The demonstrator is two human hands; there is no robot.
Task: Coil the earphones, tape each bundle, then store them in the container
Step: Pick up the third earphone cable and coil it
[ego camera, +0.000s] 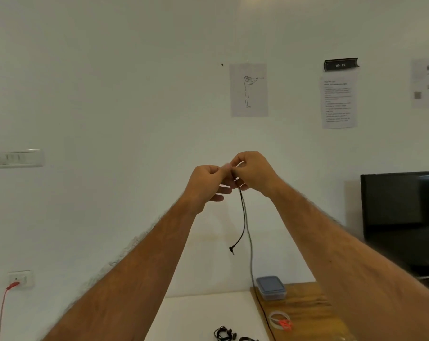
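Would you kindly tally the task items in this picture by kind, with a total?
Earphones: 3, one held up in both hands, two on the white table
Tape rolls: 1
Lidded containers: 1
Total: 5

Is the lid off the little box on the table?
No, the container on the wooden table has its grey lid sitting closed on top.

Head view, level-ish (perhaps), toward wall.
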